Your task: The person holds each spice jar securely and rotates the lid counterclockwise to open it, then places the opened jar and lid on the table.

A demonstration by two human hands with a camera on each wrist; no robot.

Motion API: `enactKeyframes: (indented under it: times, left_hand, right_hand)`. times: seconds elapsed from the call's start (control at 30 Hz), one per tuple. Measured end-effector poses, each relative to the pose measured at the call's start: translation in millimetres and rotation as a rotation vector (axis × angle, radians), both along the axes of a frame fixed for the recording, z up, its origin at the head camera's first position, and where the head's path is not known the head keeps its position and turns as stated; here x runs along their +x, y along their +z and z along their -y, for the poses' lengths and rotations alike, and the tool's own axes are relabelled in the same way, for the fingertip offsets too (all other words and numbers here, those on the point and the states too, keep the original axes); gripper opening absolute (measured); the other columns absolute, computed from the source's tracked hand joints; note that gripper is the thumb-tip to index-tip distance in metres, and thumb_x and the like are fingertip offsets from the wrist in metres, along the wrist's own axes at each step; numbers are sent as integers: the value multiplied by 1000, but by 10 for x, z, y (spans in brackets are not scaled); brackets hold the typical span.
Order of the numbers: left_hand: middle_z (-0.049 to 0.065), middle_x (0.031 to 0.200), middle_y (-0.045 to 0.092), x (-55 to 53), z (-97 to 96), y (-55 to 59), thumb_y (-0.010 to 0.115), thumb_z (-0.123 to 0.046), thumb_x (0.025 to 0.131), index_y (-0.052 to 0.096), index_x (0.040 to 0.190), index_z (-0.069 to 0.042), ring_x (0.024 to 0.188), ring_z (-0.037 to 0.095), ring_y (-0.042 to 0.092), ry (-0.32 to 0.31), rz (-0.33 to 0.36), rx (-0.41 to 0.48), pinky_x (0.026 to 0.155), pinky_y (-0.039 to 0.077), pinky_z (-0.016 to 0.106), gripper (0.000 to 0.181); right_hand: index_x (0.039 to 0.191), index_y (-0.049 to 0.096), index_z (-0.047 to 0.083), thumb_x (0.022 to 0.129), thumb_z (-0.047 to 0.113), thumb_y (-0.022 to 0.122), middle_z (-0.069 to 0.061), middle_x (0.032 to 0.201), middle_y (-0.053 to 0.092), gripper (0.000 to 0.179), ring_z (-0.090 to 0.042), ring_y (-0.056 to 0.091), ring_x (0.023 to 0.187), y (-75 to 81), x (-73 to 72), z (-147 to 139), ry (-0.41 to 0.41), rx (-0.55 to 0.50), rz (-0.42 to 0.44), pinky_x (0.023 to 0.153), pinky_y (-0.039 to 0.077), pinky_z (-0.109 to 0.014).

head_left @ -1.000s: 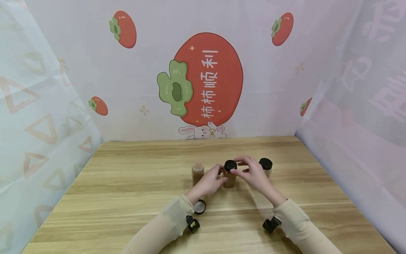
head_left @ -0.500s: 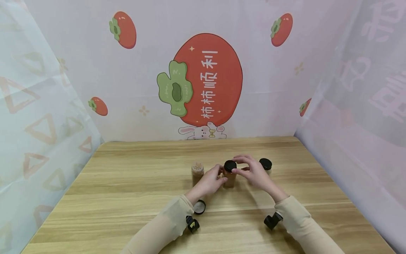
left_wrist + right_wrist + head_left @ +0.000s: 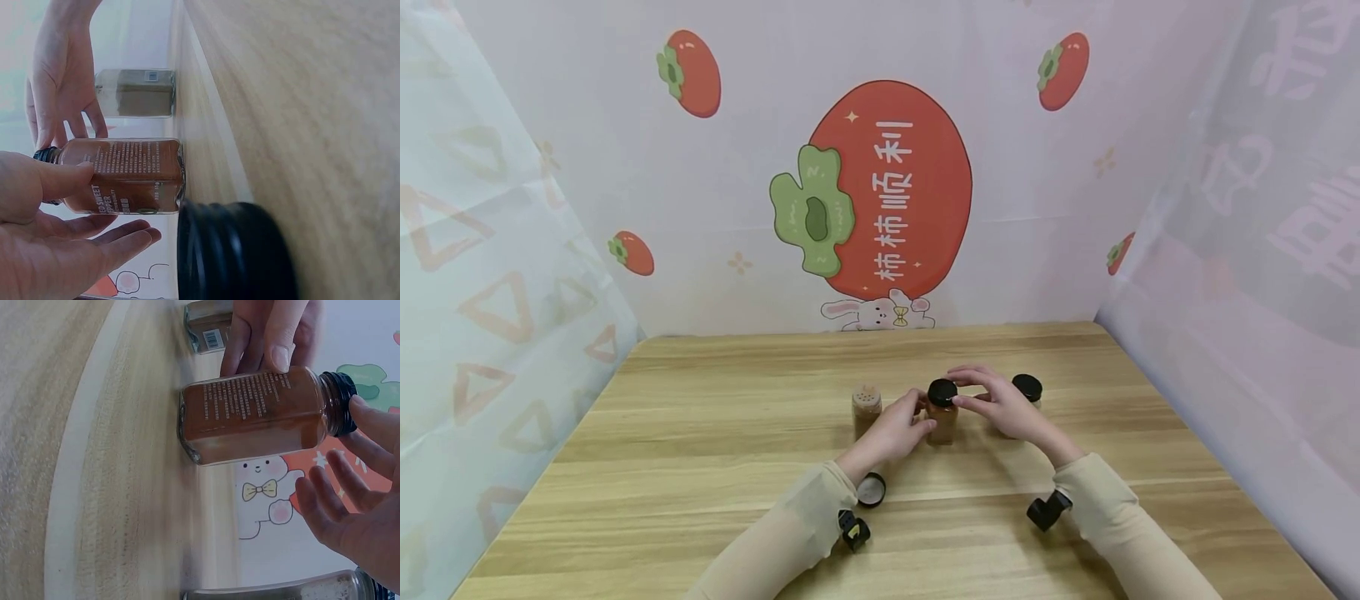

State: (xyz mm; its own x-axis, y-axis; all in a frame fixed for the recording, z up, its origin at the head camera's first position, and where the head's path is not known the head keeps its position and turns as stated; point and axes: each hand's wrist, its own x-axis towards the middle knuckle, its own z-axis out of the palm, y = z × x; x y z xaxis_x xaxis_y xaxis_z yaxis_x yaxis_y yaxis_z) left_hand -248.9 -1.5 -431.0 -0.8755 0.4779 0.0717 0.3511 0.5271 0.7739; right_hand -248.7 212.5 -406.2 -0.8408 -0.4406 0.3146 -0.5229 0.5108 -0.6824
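A glass spice jar (image 3: 942, 425) of reddish-brown powder stands upright on the table, its label partly reading "SWEET" in the left wrist view. My left hand (image 3: 895, 427) holds this jar by its side, thumb against the label face and several fingers extended behind. A black screw cap (image 3: 340, 404) sits on the jar's neck. The thumb and a finger of my right hand (image 3: 1009, 408) pinch that cap at its edge, while the other fingers stay off the glass.
An uncapped jar (image 3: 867, 408) with a perforated top stands left of the held jar. A loose black cap (image 3: 871, 490) lies hollow side up beside my left wrist. Behind my right hand stands another black-capped jar (image 3: 1027, 388). A printed cloth backdrop (image 3: 737, 167) rises behind the table.
My right hand has turned slightly around the cap, its wrist shifting a little to the right. The left hand and the jar have stayed in place.
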Motion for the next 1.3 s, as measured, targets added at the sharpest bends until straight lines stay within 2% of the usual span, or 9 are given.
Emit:
enactKeyframes:
  times: [0.4,0.5,0.63,0.73,0.9,1.07,1.3]
  left_hand:
    - [18,132,54,17,-2,5,57,-20,95,48,127,-6,122,35,52,4,5,4,101,45,44,36]
    - [18,133,53,21,-4,3,56,-21,96,48,127,-6,123,34,52,4,10,3,101,45,45,36]
    - [18,133,53,27,0,5,56,-20,96,48,127,-6,123,35,52,3,17,5,101,45,45,35]
    - [17,134,52,23,1,1,56,-20,96,48,127,-7,124,34,51,6,22,6,102,44,45,35]
    - [18,134,52,12,-2,-4,56,-20,96,48,127,-7,124,34,51,9,20,8,102,44,45,35]
    - [18,135,51,9,-1,-7,56,-21,96,48,127,-7,124,35,51,9,19,6,102,44,45,35]
    - [18,135,51,4,-2,-4,56,-21,96,48,127,-7,124,35,51,5,25,11,102,44,45,34]
  right_hand:
    - [126,58,10,92,20,62,-13,134,51,36,-33,55,117,-17,-2,-22,9,-12,33,86,54,-44]
    - [127,56,5,91,15,63,-17,133,51,38,-37,55,117,22,53,24,-3,-24,44,86,54,-47]
    - [129,54,4,90,14,64,-19,130,51,42,-38,55,116,-31,80,67,-45,-42,48,86,53,-50]
    - [130,54,9,89,21,67,-15,130,53,44,-37,55,115,-117,59,72,-83,-69,35,86,53,-50]
    - [126,56,8,85,28,72,-13,128,56,48,-39,55,114,-91,128,142,-169,-115,9,84,54,-49]
    - [120,59,9,82,32,74,-12,122,58,47,-34,58,111,-78,172,201,-260,-95,-47,80,56,-43]
    - [114,63,9,80,29,76,-11,116,60,41,-30,59,107,-75,181,233,-300,-100,-91,78,56,-42]
